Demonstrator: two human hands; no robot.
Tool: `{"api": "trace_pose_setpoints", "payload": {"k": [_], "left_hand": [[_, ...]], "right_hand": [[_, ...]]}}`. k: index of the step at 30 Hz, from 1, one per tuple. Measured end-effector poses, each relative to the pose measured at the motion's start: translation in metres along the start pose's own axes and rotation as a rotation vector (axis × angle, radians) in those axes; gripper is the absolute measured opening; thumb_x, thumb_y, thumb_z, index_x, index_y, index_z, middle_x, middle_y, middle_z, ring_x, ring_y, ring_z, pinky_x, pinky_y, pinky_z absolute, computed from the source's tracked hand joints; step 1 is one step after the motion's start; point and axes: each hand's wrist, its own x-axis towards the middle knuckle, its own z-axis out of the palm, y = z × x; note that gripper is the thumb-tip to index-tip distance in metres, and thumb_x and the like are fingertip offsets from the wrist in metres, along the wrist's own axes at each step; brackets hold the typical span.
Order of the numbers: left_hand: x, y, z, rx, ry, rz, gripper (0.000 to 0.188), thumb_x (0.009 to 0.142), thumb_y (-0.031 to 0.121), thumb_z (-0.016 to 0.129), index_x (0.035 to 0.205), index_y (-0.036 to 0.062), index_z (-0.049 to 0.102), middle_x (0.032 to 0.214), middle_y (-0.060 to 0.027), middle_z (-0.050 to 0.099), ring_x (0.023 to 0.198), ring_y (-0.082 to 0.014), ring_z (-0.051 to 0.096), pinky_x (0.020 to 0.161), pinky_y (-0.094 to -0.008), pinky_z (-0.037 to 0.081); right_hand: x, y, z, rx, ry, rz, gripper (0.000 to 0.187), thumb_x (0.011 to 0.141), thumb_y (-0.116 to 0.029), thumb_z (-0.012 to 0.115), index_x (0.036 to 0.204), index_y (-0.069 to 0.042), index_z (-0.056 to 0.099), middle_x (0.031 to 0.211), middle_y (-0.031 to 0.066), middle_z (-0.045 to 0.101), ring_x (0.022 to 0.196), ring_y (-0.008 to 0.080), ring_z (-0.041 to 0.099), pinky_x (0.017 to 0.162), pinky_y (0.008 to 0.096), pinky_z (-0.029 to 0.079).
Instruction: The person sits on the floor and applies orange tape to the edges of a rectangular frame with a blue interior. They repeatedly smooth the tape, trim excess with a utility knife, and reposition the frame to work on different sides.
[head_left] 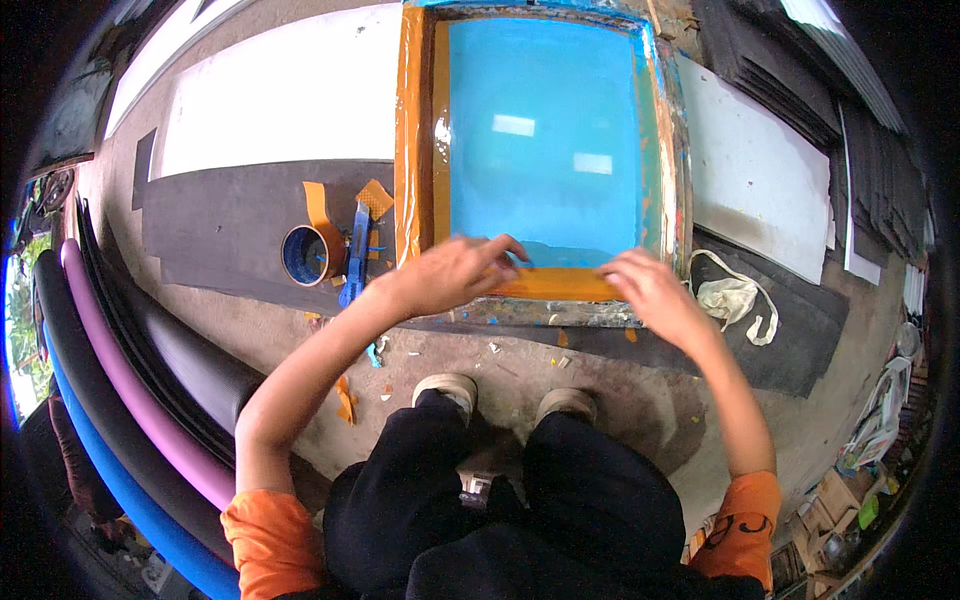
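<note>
A framed screen with blue mesh (545, 130) lies flat on the floor in front of my feet. Orange tape lines its left edge (412, 140) and a strip of orange tape (555, 284) runs along its near edge. My left hand (455, 272) presses its fingers onto the left end of that near strip. My right hand (648, 285) presses on the strip's right end. Neither hand lifts anything; both lie flat on the tape.
A roll of orange tape (305, 256) and a blue utility knife (357, 250) lie left of the frame on a dark mat (230, 220). A crumpled white cloth (730, 298) is at the right. Rolled foam mats (120, 400) lie far left; white boards (290, 90) sit behind.
</note>
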Motion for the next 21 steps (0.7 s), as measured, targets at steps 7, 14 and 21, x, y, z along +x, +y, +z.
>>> {"api": "trace_pose_setpoints", "payload": {"k": [7, 14, 21], "left_hand": [[0.004, 0.0, 0.029, -0.097, -0.034, -0.023, 0.049, 0.09, 0.035, 0.053, 0.123, 0.0055, 0.031, 0.092, -0.0236, 0.064, 0.09, -0.039, 0.061, 0.075, -0.046, 0.048], [-0.022, 0.009, 0.014, 0.496, -0.15, -0.068, 0.077, 0.073, 0.041, 0.072, 0.125, 0.002, 0.031, 0.093, -0.0175, 0.062, 0.081, -0.0364, 0.062, 0.071, -0.0439, 0.051], [-0.038, -0.018, 0.021, 0.634, -0.085, 0.008, 0.07, 0.069, 0.029, 0.075, 0.121, 0.0041, 0.034, 0.089, -0.0109, 0.063, 0.085, -0.0316, 0.062, 0.079, -0.0411, 0.049]], "right_hand": [[0.018, -0.017, 0.045, -0.054, -0.097, -0.191, 0.019, 0.087, -0.014, 0.055, 0.09, 0.003, 0.06, 0.087, 0.0141, 0.057, 0.088, 0.03, 0.055, 0.079, 0.0377, 0.046], [-0.01, -0.002, 0.024, -0.248, -0.098, -0.166, 0.032, 0.083, -0.028, 0.062, 0.095, 0.002, 0.058, 0.093, 0.0133, 0.056, 0.091, 0.0299, 0.054, 0.081, 0.0376, 0.046], [-0.032, 0.016, -0.004, -0.427, -0.16, -0.143, 0.052, 0.069, -0.039, 0.073, 0.093, 0.005, 0.056, 0.091, 0.0162, 0.056, 0.097, 0.0299, 0.054, 0.101, 0.0419, 0.035]]}}
